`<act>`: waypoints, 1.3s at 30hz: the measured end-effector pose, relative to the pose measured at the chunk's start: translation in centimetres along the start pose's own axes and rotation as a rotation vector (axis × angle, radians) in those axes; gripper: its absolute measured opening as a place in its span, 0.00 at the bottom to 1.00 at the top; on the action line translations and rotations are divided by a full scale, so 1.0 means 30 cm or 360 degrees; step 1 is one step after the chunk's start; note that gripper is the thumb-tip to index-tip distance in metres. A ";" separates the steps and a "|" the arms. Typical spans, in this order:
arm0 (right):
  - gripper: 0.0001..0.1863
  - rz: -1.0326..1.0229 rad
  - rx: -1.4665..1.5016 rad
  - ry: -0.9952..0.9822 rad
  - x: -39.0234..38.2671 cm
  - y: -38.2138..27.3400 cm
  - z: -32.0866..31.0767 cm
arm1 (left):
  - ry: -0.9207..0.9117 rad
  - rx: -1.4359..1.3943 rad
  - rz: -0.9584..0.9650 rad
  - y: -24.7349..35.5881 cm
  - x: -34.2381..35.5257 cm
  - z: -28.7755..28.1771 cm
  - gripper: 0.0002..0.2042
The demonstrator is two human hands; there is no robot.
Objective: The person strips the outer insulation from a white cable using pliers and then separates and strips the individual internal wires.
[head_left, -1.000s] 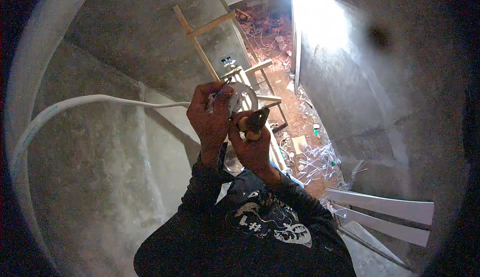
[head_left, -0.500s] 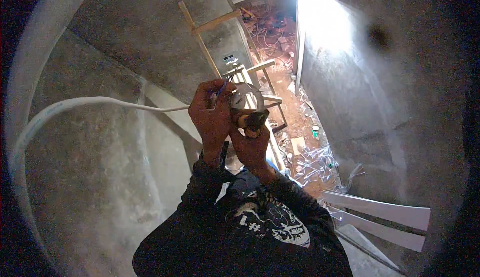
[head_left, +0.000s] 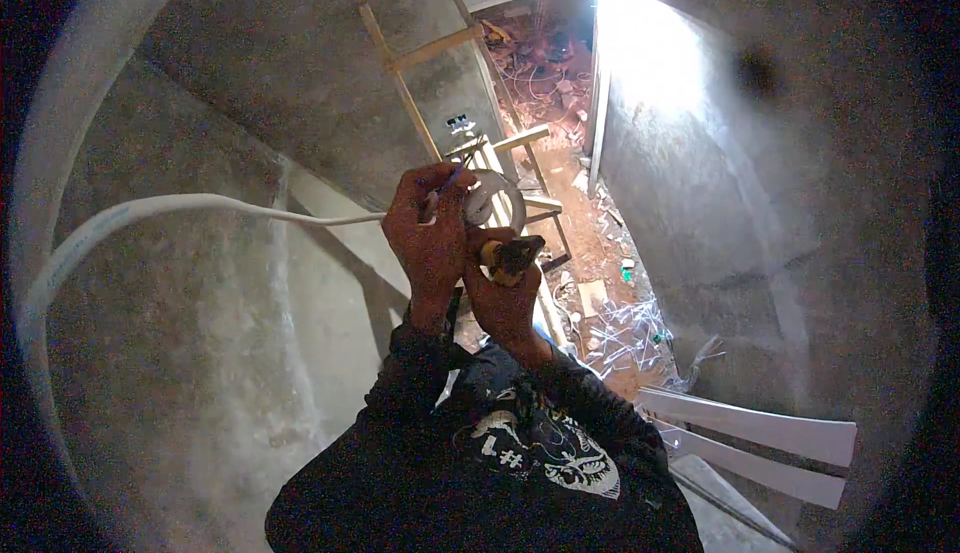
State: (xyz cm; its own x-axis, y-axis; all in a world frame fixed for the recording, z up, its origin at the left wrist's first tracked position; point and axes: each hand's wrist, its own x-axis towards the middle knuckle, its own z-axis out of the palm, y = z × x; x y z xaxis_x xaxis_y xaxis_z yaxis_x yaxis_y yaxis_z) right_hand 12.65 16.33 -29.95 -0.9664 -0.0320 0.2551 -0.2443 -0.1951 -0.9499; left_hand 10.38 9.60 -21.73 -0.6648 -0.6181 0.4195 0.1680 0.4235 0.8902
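Note:
A thick white cable [head_left: 200, 202] arcs in from the left and ends in my left hand [head_left: 425, 223]. The left fingers are pinched on its end, where thin dark and blue wires [head_left: 462, 165] stick up. Just beside it, my right hand [head_left: 505, 303] is closed around a pair of pliers [head_left: 518, 251], their dark head pointing right and a yellowish part by the fingers. Much of the pliers' grip is hidden in the palm. Beyond the hands a round grey ring-shaped thing [head_left: 512, 203] shows, but whether a hand touches it I cannot tell.
A wooden frame [head_left: 435, 48] and pale planks stand below and ahead. An electrical box [head_left: 459, 123] sits in the grey wall. Rubble and white scraps [head_left: 632, 333] litter the floor. Two white strips [head_left: 750, 428] project at the lower right. Bright light enters by the doorway.
My right hand has turned the pliers, so their head now points more to the right. The left hand has barely shifted and still pinches the cable.

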 end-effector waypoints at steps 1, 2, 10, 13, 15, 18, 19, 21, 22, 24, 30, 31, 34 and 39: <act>0.11 0.0010 0.0038 -0.0022 -0.002 0.001 -0.003 | 0.0020 0.0048 0.0048 -0.004 -0.002 0.001 0.06; 0.11 0.0010 0.0036 -0.0017 0.001 0.008 -0.005 | 0.0016 0.0046 0.0048 -0.008 -0.002 0.004 0.06; 0.16 0.0018 0.0111 -0.0302 0.054 0.015 -0.042 | 0.0091 0.0009 0.0160 0.035 0.019 0.028 0.07; 0.16 0.0117 0.0090 -0.0337 0.042 0.002 -0.051 | 0.0133 0.0035 0.0135 0.043 0.020 0.034 0.07; 0.15 0.0107 0.0155 -0.0311 0.036 0.016 -0.047 | 0.0137 0.0012 0.0098 0.053 0.017 0.039 0.07; 0.13 -0.0002 0.0139 -0.0284 0.027 0.031 -0.045 | 0.0133 0.0023 0.0118 0.043 0.023 0.041 0.07; 0.12 -0.0103 0.0061 -0.0285 0.024 0.031 -0.045 | 0.0127 0.0058 0.0177 0.035 0.026 0.041 0.07; 0.11 -0.0192 0.0051 -0.0226 0.021 0.028 -0.043 | 0.0119 0.0031 0.0233 0.024 0.034 0.044 0.07; 0.11 -0.0282 0.0042 -0.0167 0.022 0.021 -0.042 | 0.0112 0.0004 0.0291 0.021 0.037 0.047 0.07; 0.10 -0.0188 0.0035 -0.0208 0.012 -0.017 -0.050 | 0.0111 -0.0047 0.0193 0.020 0.028 0.044 0.07; 0.08 -0.0323 -0.0066 -0.0193 0.014 -0.009 -0.055 | 0.0063 0.0035 0.0176 0.007 0.030 0.042 0.08; 0.08 -0.0419 -0.0059 -0.0155 0.019 -0.011 -0.056 | 0.0039 0.0019 0.0106 0.006 0.032 0.042 0.08; 0.09 -0.0278 -0.0028 -0.0109 0.015 -0.034 -0.075 | 0.0030 -0.0005 0.0218 0.014 0.038 0.036 0.08; 0.08 0.0052 0.0369 0.0080 0.045 -0.024 -0.107 | -0.0057 -0.0021 0.0140 0.008 0.038 0.037 0.08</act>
State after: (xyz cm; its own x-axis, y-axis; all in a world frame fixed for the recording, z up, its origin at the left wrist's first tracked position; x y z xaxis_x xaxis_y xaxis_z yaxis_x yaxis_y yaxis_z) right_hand 11.26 19.57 -29.50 -0.9777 0.0059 0.2099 -0.1934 -0.4148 -0.8891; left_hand 8.86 9.73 -21.24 -0.6728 -0.5546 0.4896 0.2363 0.4660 0.8526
